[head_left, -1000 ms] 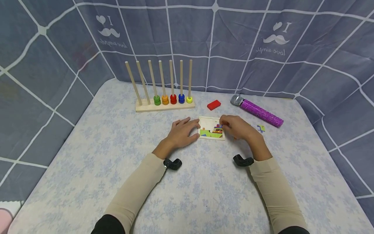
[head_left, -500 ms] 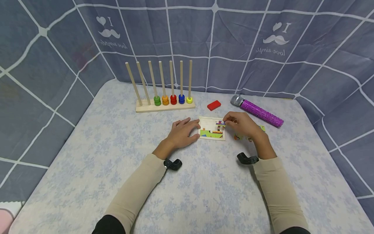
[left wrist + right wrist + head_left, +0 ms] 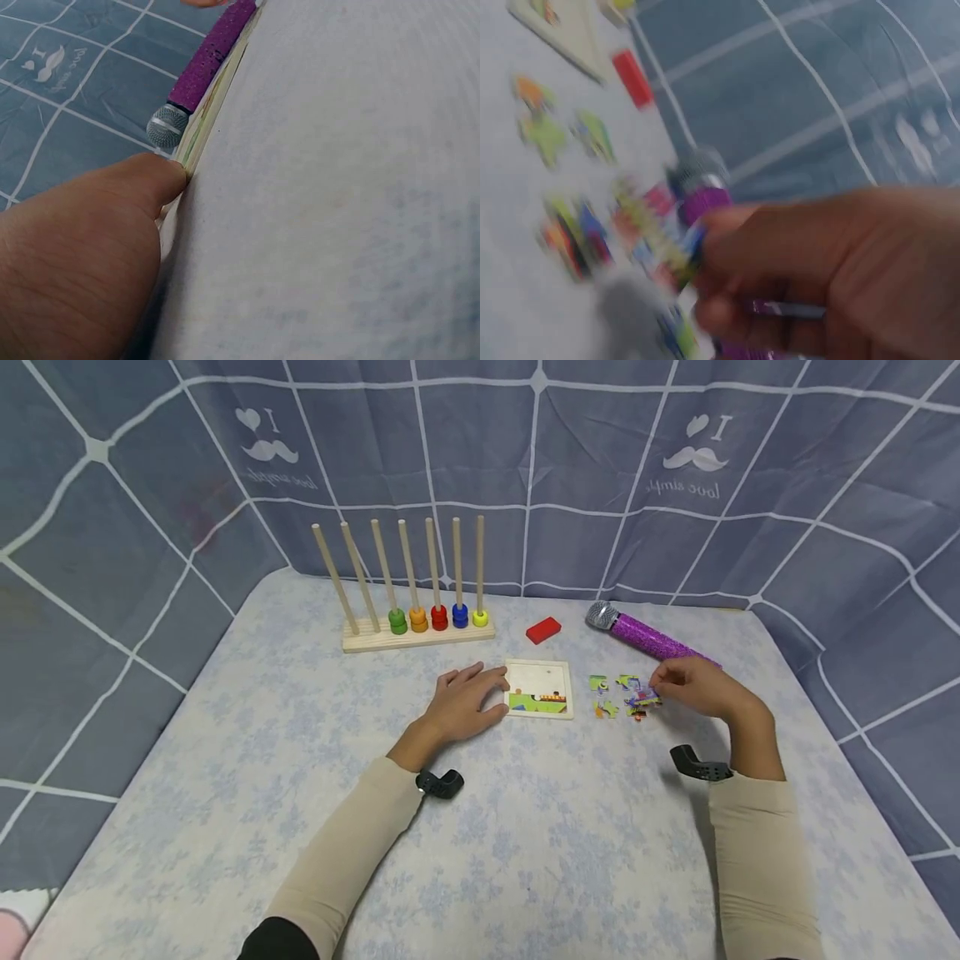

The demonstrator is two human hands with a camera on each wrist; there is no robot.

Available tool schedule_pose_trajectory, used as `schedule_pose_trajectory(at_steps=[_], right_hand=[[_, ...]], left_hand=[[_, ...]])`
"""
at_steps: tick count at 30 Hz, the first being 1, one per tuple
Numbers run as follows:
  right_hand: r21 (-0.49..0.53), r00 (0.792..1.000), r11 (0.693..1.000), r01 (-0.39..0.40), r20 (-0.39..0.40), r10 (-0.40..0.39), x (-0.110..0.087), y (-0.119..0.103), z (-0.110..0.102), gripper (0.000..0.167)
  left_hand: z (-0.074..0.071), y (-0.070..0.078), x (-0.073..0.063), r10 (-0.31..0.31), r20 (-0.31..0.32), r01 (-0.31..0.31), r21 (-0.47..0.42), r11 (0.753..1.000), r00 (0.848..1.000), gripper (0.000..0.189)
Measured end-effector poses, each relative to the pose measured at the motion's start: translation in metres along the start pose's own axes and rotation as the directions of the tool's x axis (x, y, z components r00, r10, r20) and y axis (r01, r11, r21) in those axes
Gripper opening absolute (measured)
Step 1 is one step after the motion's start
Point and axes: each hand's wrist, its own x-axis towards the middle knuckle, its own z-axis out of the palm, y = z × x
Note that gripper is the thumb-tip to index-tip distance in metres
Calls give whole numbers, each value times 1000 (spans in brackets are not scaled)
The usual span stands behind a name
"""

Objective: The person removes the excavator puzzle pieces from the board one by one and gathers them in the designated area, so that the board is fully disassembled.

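Observation:
A small wooden puzzle tray [image 3: 537, 673] lies flat on the table, a strip of green picture pieces along its near side and bare wood above. My left hand [image 3: 461, 702] rests at its left edge, thumb and fingertips touching the frame; the left wrist view shows the thumb [image 3: 161, 180] against the rim. To the right of the tray my right hand [image 3: 701, 689] pinches a colourful jigsaw piece [image 3: 654, 236] between thumb and fingers, over several loose jigsaw pieces [image 3: 606, 709]. The right wrist view is blurred, and the fingers hide part of the held piece.
A wooden peg stand [image 3: 420, 641] with coloured rings stands at the back left. Behind the tray lies a red block [image 3: 543, 630]. A purple glitter microphone [image 3: 647, 637] lies behind my right hand. A blue-grey curtain [image 3: 480, 460] hangs around the table's back.
My right hand has carried the jigsaw piece from the tray's right side to over the loose pieces. The left hand stays at the tray. The head view has shifted slightly.

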Motion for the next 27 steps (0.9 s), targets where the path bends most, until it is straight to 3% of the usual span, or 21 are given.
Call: schedule_pose_trajectory(at_steps=[4, 9, 27], right_hand=[[-18, 997, 998, -58, 57, 59, -15, 22, -8, 11], [-9, 993, 995, -95, 70, 95, -16, 33, -7, 13], [-74, 983, 982, -171, 51, 175, -10, 33, 0, 16]], left_hand=[[2, 0, 1, 4, 12, -4, 4, 1000, 1000, 38], [-1, 1, 0, 1, 12, -1, 5, 1000, 1000, 37], [-1, 1, -2, 4, 6, -4, 4, 1000, 1000, 38]])
